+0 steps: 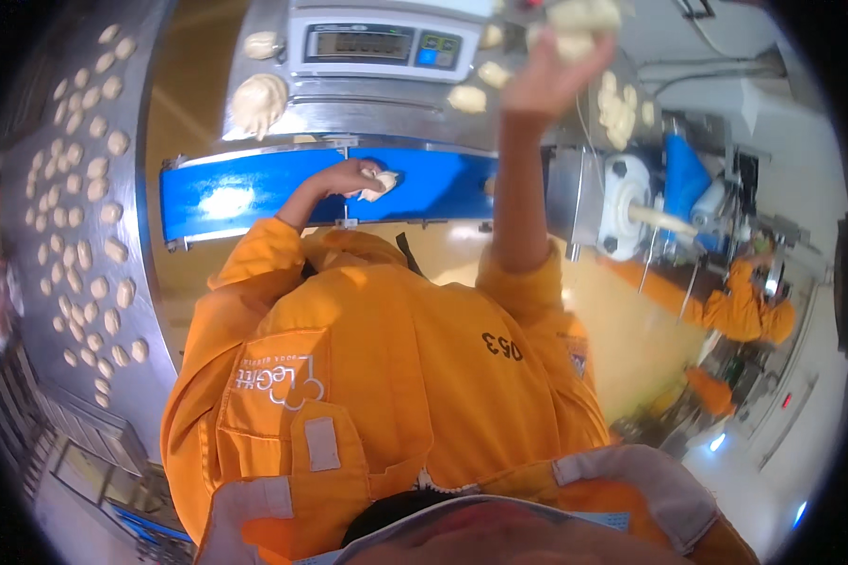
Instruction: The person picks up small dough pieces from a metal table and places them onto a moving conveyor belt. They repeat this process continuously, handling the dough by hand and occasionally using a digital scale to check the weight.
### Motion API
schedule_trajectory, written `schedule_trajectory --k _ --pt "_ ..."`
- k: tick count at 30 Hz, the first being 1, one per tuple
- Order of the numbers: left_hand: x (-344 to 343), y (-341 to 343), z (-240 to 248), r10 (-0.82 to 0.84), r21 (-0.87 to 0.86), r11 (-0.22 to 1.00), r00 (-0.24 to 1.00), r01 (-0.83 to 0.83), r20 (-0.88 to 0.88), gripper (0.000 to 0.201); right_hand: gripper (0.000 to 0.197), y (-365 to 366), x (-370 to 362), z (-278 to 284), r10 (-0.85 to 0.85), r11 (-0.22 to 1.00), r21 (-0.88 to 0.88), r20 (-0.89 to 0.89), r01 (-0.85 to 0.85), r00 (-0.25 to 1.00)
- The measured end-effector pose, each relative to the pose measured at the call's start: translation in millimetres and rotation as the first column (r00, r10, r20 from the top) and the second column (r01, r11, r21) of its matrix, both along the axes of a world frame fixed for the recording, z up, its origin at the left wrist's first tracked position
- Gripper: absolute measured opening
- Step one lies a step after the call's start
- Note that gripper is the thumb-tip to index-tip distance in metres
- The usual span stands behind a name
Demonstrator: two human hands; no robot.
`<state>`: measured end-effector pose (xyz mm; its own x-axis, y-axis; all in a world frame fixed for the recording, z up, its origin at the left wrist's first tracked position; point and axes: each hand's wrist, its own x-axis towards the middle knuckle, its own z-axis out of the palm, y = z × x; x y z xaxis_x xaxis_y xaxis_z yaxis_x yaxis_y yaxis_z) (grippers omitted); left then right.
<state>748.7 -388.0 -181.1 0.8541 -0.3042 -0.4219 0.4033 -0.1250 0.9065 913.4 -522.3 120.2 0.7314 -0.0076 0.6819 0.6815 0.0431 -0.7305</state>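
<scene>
Over the blue conveyor belt [283,184], my left hand [344,177] is closed on a small, ragged piece of dough [380,185]. My right hand [554,77] reaches up past the belt, right of the scale, with its fingers around a pale dough piece [575,44]; motion smears both. Another blurred lump of dough [584,13] shows just beyond those fingers. A digital scale [377,73] stands on the steel bench, and a larger dough mound [259,105] lies at its left. My right forearm partly hides a dough piece [489,185] on the belt.
Many rounded dough pieces lie on a long steel table [137,188] to the left. More dough pieces [617,111] rest at the bench's right. A machine with a white round-cornered plate [622,207] and a dough strand stands at the belt's right end. Another person in orange [735,306] is farther right.
</scene>
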Motion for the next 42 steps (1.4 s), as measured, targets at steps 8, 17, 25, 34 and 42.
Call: schedule_trajectory --k 8,17,25,34,42 --pt "-157 43 119 0.609 -0.252 0.723 0.766 -0.643 -0.205 0.044 0.046 43 -9 -31 -0.028 0.862 -0.506 -0.001 0.024 1.0" --pt "-243 75 89 0.752 -0.442 -0.198 0.153 -0.875 -0.641 0.035 0.04 -26 -153 -121 0.504 0.646 0.701 -0.689 -0.302 -0.52" --pt "-212 91 132 0.839 -0.552 -0.158 0.183 -0.819 -0.512 0.037 0.047 25 -120 -67 0.736 0.399 0.775 -0.589 -0.49 -0.334" --pt "-253 113 171 0.846 -0.454 -0.183 0.096 -0.872 -0.524 0.038 0.048 108 81 37 0.132 0.575 -0.733 -0.356 -0.364 0.925" --pt "-365 151 276 0.868 -0.406 -0.418 -0.226 -0.813 -0.442 0.04 0.055 174 149 38 0.161 0.096 -0.989 0.13 0.116 0.978"
